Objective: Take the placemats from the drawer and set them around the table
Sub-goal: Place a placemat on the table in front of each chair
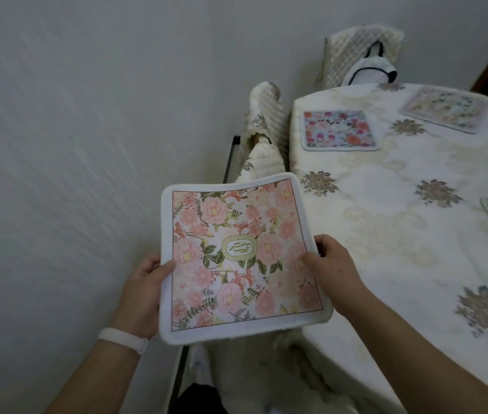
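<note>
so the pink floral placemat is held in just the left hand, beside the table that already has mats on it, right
No: the head view shows the left hand and the right hand each gripping a side of the pink floral placemat, beside the table that already has mats on it.

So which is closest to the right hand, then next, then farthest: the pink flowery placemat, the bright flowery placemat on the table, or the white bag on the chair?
1. Pink placemat: the right hand grips its edge.
2. Bright placemat: ahead on the table.
3. White bag: on the chair beyond the table.
</note>
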Motion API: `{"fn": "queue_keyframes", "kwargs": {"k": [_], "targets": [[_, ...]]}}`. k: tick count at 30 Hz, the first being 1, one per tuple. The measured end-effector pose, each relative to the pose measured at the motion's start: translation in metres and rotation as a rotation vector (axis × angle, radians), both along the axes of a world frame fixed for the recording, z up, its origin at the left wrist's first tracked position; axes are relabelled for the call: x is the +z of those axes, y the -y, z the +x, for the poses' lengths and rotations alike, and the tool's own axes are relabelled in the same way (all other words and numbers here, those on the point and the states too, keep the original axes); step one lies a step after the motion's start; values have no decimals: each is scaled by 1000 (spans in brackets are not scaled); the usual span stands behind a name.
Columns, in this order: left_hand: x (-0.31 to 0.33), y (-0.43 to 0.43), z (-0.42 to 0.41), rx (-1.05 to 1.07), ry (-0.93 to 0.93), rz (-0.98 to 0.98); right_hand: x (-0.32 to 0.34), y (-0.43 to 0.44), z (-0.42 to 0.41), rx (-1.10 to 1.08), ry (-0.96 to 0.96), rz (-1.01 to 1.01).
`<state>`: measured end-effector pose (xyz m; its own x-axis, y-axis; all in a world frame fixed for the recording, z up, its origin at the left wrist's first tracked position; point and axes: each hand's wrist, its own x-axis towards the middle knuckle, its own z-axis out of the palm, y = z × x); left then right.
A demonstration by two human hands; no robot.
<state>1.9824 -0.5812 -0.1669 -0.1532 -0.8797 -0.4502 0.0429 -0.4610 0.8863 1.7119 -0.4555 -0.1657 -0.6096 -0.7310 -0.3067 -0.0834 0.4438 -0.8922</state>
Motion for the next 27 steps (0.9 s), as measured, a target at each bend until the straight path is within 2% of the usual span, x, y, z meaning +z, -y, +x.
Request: {"fn": "queue_keyframes", "kwargs": {"k": [6, 17, 21, 27], "targets": [[-11, 89, -45, -134, -38, 42, -4, 49, -19, -157, -40, 20], [-8, 260, -150, -541, -88, 120, 9, 137, -44, -572, -94, 94], [-2, 283, -200, -746, -93, 131, 10, 129, -39, -752, -61, 91], [-3, 267, -266, -987, -58, 155, 4, 93, -35, -979, -3, 95]]}}
